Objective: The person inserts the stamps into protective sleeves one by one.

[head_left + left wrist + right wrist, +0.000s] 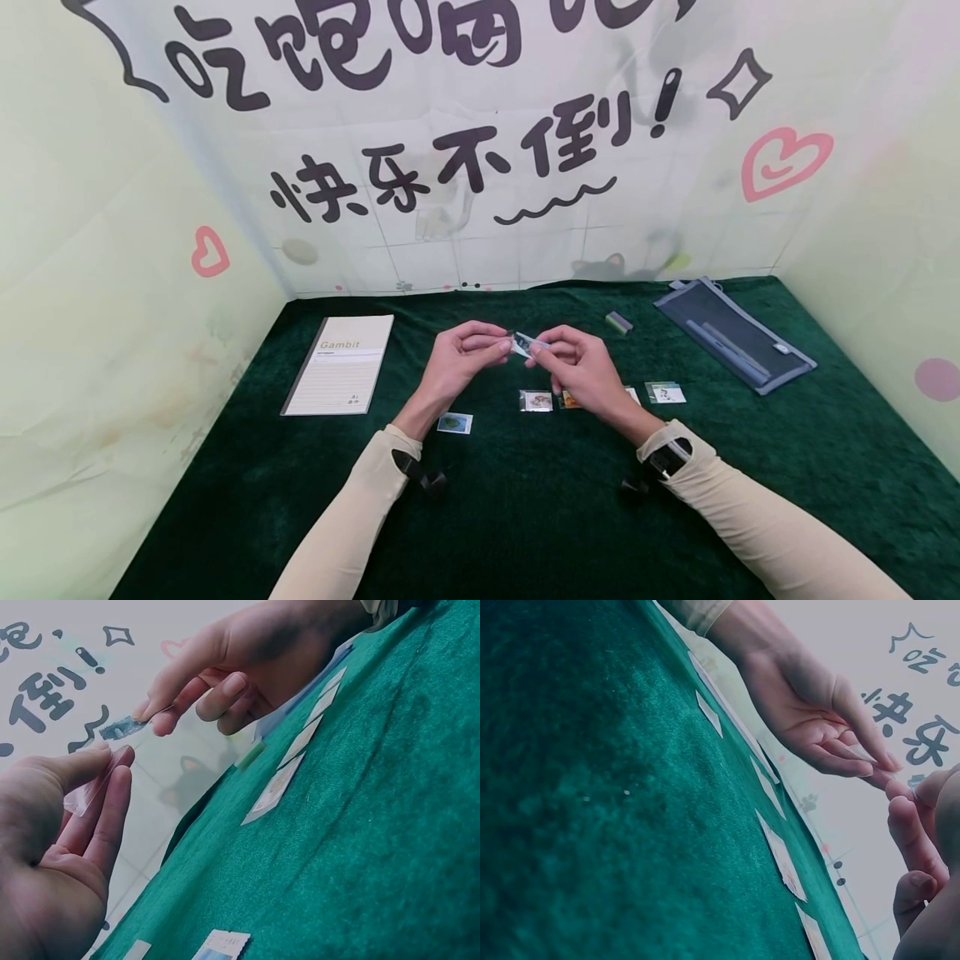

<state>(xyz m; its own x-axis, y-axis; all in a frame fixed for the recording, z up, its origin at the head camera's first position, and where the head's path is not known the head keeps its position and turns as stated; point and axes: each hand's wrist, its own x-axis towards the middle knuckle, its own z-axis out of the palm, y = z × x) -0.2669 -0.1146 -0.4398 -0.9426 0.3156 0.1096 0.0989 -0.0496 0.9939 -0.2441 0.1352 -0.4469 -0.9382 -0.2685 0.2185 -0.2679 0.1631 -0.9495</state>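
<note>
Both hands are raised over the middle of a dark green cloth, fingertips almost meeting. The left hand [465, 358] pinches a small clear plastic sleeve [81, 801] between thumb and fingers. Between thumb and forefinger, the right hand [588, 371] pinches a small dark bluish stamp [122, 727], which lies at the sleeve's upper end in the left wrist view. Below the left wrist, a blue-green stamp [455, 423] with a white border lies on the cloth. Under the right hand runs a row of small stamps in clear sleeves [536, 401], partly hidden by that hand.
A Gambit notebook [341, 371] lies at the left. A blue mesh zip pouch [738, 337] with pen-like items inside is at the back right. Near it sits a small green and purple block [618, 322]. Behind the cloth [525, 517] hangs a printed backdrop.
</note>
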